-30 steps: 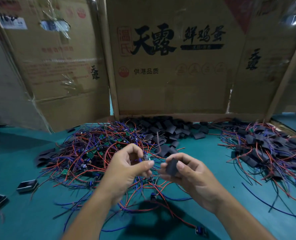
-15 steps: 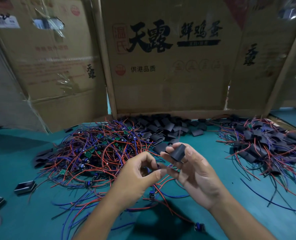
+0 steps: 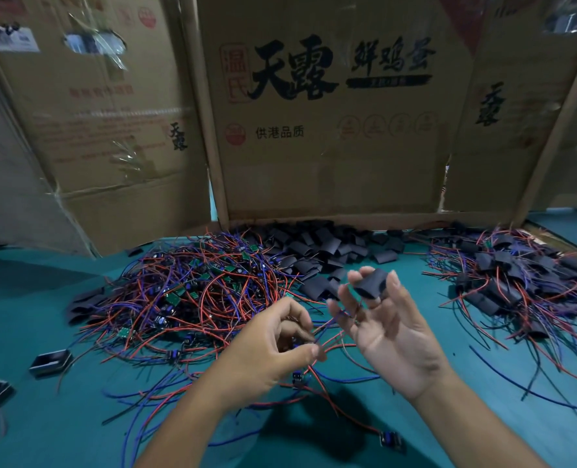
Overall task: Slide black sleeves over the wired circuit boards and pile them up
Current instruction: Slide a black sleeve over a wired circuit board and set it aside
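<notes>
Fingers (image 3: 380, 282) of right hand (image 3: 392, 325) pinching one black sleeve (image 3: 370, 286), palm up, raised higher than half a second ago. Left hand (image 3: 273, 346) pinching red and blue wires (image 3: 327, 346); board not discernible. Three heaps on bench (image 3: 44, 434): bare wired boards (image 3: 192, 292), loose sleeves (image 3: 317, 248), sleeved boards (image 3: 517, 278). Two small dark boxes (image 3: 50, 361) at left.

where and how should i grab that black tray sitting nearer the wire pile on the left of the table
Grip the black tray across its two long walls, coming straight down from above. It sits flat on the green table with its open side up, so the raised rim gives thumb and fingers opposing edges. Its right end lies close to loose wires, so approach from the left side, probably with the left hand once that is free.
</notes>
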Available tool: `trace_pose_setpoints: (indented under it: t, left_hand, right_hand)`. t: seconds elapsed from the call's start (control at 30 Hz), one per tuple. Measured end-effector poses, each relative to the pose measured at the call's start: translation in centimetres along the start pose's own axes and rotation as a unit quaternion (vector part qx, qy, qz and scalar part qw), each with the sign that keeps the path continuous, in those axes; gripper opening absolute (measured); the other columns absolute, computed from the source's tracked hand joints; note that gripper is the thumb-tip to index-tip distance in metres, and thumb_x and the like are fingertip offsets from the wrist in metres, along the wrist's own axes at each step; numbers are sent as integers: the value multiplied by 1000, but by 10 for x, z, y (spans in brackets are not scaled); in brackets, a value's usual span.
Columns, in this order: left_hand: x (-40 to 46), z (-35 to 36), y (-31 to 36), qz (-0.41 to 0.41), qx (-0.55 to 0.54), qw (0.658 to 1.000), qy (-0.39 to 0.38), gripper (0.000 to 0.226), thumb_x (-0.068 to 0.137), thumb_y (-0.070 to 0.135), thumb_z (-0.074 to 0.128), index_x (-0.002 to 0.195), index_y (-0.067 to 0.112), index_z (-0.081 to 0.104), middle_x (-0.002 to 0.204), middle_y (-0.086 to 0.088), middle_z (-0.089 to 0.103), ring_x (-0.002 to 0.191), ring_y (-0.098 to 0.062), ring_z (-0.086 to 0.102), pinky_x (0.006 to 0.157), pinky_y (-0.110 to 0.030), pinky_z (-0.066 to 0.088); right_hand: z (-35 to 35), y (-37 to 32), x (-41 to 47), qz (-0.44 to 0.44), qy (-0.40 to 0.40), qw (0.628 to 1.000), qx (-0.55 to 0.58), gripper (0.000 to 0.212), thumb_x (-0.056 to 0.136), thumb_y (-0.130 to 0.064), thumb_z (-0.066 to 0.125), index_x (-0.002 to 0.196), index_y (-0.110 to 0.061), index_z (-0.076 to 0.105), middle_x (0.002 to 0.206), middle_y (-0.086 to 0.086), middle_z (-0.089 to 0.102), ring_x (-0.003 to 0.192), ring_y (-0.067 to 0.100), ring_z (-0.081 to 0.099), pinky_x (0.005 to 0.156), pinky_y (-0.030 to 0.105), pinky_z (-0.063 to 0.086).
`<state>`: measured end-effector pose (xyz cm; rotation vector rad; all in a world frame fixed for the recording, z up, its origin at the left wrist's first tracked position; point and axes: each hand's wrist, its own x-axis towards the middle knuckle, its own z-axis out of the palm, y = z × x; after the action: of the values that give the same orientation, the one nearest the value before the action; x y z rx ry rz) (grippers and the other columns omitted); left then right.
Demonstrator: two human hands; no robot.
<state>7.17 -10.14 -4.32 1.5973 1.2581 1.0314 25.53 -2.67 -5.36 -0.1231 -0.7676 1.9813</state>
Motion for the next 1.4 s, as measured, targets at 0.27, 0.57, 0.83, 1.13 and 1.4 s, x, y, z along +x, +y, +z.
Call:
trace_pose_setpoints:
  t: [0.27,0.57,0.83,1.13,1.4]
  left_hand:
    - [-2,-2,-4,-42,119,990,-56,25,87,26,76,107,14,65,98,4,73,94,-9,67,87,-24,51]
    - [8,39,-2,-75,-159,984,33,0,97,6,59,97,6,59,61,-2,59,52,-17,57,65,-37,56]
    - [9,32,-4,-22,-18,994,103,25,100,22,56,82,12,69,58,4,37,50,-8,26,46,-21,22]
    - [3,20,5,73,35,986,145,25,100,19,56,80,12,69,56,13,40,53,-3,32,54,-18,27]
    - [2,19,10,64,-56,981,175,25,95,23,59,76,10,66,47,16,43,45,1,34,47,-13,26]
  right_hand:
    - [9,4,-5,-36,28,995,-91,59,54,-42,93,98,-11,68,99,11,70,82,16,62,64,24,44]
    - [18,11,-11,-26,-9,992,-125,58,57,-43,91,98,-11,65,97,11,69,68,15,49,64,26,43]
    - [14,7,-8,-59,2,990,-131,52,63,-41,89,99,-11,67,100,13,68,88,20,62,82,32,45]
    - [-3,-14,1,-74,96,974,-189,19,81,-26,62,95,-20,74,92,4,69,79,13,61,69,26,50]
    - [-9,-5,1,-34,77,988,-127,23,79,-22,67,100,-18,75,94,5,70,73,8,63,63,18,55]
